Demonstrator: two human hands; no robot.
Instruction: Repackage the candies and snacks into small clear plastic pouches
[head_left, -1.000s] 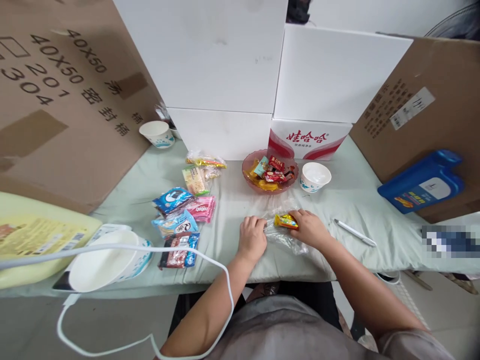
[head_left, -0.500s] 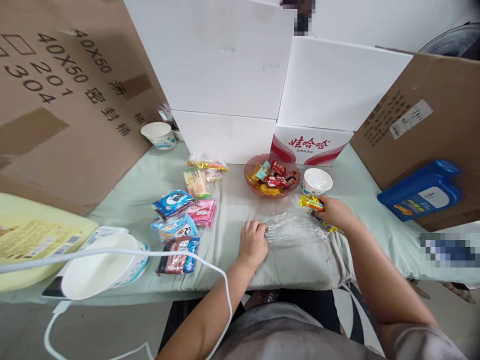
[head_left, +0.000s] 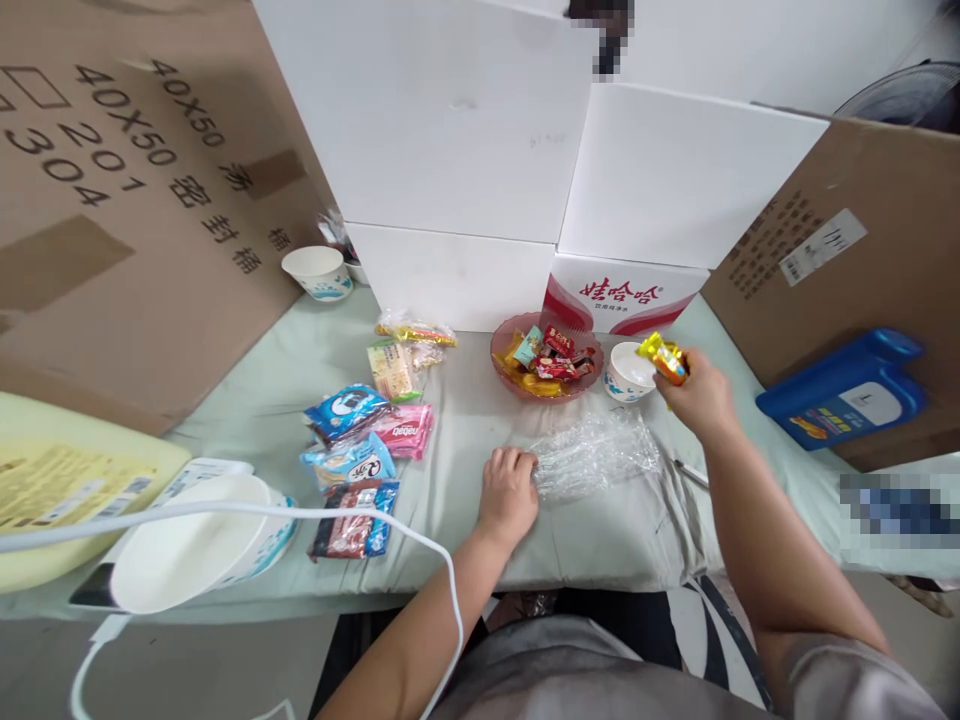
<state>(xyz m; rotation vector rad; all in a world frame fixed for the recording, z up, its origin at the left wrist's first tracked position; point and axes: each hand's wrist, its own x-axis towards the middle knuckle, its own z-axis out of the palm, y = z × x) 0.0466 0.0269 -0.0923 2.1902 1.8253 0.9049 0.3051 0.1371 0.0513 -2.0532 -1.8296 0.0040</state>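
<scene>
My right hand [head_left: 699, 396] is closed on yellow-wrapped candy [head_left: 663, 357], raised beside the right rim of a small white paper bowl [head_left: 628, 376]. On the cloth below lies a crumpled clear plastic bag [head_left: 596, 458]. The fingers of my left hand [head_left: 508, 497] are curled over the bag's left edge and hold it. Left of the paper bowl, a pink glass bowl [head_left: 508, 385] contains red, yellow and teal wrapped sweets.
Packaged snacks lie on the left: a blue packet [head_left: 349, 412], a pink packet [head_left: 406, 430] and others. A large paper bowl [head_left: 187, 540] stands behind a white cable [head_left: 300, 511]. White boxes [head_left: 450, 275] line the back. At right lies a blue bottle [head_left: 844, 390].
My right hand has lifted the yellow candy up and to the right, off the bag's edge. A thin pen-like object now shows where that hand was. My left hand stays put.
</scene>
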